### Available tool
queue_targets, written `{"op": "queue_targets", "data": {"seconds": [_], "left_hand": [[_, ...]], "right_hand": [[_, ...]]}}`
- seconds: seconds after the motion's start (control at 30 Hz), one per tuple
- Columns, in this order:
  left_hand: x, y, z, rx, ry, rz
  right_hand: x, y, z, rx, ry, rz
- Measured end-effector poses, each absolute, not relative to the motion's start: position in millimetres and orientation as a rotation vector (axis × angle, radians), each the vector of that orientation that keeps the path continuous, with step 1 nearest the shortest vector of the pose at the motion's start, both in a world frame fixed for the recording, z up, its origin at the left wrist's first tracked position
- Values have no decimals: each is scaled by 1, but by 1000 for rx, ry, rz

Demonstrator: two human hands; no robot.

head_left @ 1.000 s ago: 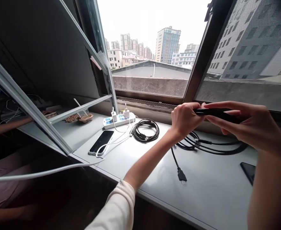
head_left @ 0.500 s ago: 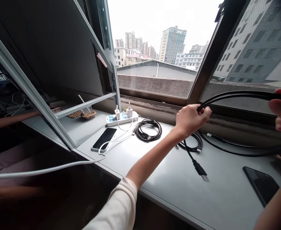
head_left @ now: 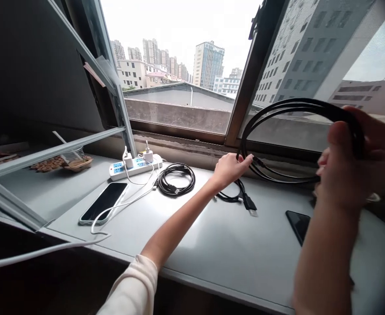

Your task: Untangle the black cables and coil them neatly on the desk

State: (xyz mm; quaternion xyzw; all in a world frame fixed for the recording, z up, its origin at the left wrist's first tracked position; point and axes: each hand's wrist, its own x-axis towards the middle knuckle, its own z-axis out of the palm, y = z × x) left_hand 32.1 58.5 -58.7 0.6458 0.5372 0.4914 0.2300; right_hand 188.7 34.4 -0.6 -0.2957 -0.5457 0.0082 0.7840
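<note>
A looped black cable (head_left: 297,105) hangs in the air between my two hands, in front of the window. My left hand (head_left: 230,168) pinches its left side above the back of the table. At the right, my right hand (head_left: 346,162) is wrapped round the gathered loops. One USB plug (head_left: 249,203) dangles just below my left hand, over the table. Behind it a coiled black cable (head_left: 228,197) lies partly hidden. Further left, another black cable (head_left: 176,192) rests in a neat round coil on the table.
A white power strip (head_left: 136,165) with two chargers stands by the window. A phone (head_left: 103,203) lies under a white cable (head_left: 47,251). Another phone (head_left: 298,223) is partly behind my right forearm. A metal frame (head_left: 64,146) and a food tray (head_left: 77,164) are at the left.
The view has turned to the right. My right hand has come further into view, and the held cable now forms a rounder, higher loop. Its hanging plug sits closer beneath my left hand.
</note>
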Motion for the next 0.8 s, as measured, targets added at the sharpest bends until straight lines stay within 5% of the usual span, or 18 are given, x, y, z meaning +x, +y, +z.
{"op": "queue_targets", "data": {"seconds": [0.23,0.37,0.53,0.8], "left_hand": [[32,65,-64,1473,820,703],[40,61,-59,1167,434,1032],[25,58,-44,1055,589,1494],[-8,53,-26,1482,945,1696]], "right_hand": [[155,31,-9,-342,-1098,59],[149,43,-13,-272,-1045,289],[159,74,-22,-549,-1129,584],[157,73,-29,-752,-1434,238]]}}
